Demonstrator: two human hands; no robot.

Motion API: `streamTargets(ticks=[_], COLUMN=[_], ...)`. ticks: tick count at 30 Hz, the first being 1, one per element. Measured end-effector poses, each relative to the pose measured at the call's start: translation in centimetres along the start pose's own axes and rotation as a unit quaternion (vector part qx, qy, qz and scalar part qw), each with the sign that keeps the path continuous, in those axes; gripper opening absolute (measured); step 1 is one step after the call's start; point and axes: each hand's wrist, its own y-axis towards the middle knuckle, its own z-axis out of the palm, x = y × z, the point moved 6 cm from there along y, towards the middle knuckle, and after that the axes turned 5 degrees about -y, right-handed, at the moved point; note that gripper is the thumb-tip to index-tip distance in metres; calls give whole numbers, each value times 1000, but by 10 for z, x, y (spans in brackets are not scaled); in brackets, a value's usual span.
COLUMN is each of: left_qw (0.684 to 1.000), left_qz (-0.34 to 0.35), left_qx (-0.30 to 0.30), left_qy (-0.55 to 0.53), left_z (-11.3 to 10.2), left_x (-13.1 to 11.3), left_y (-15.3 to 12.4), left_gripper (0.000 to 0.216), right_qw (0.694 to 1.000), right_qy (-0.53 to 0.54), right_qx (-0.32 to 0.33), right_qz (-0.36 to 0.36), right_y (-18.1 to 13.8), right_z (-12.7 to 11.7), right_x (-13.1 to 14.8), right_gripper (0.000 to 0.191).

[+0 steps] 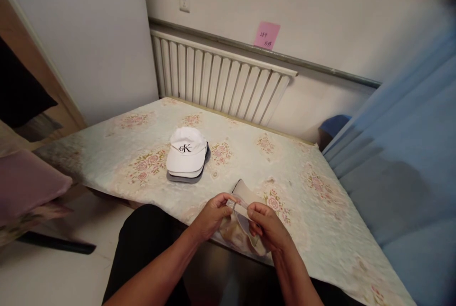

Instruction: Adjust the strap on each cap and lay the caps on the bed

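Observation:
Both hands hold a beige cap (242, 234) upside down at the near edge of the mattress. My left hand (213, 215) pinches the cap's back strap near its small buckle. My right hand (268, 228) grips the other end of the strap, its fingers closed over the cap's rim. The cap's brim (245, 188) points away from me. Farther back lies a stack of caps, with a white cap (187, 150) bearing black letters on top of a grey one (185, 177).
The caps rest on a flowered mattress (320, 192). A white radiator (221, 78) runs along the wall behind, with a pink note (267, 35) above it. Blue curtain (406, 163) hangs at right. A pink cushion (28, 182) lies at left.

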Motion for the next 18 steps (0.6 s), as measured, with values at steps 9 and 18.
streamTargets(ticks=[9, 18], left_qw=[1000, 999], left_qz=[10, -10], left_qx=[4, -4], left_qy=[-2, 37], left_z=[-1, 1], left_x=[2, 0], left_y=[0, -1], left_gripper=[24, 28], right_qw=[1000, 1000], right_qy=[0, -6], right_qx=[3, -9], right_qz=[-4, 5], right_y=[2, 2], right_z=[0, 5], right_x=[-4, -6], right_gripper=[24, 25])
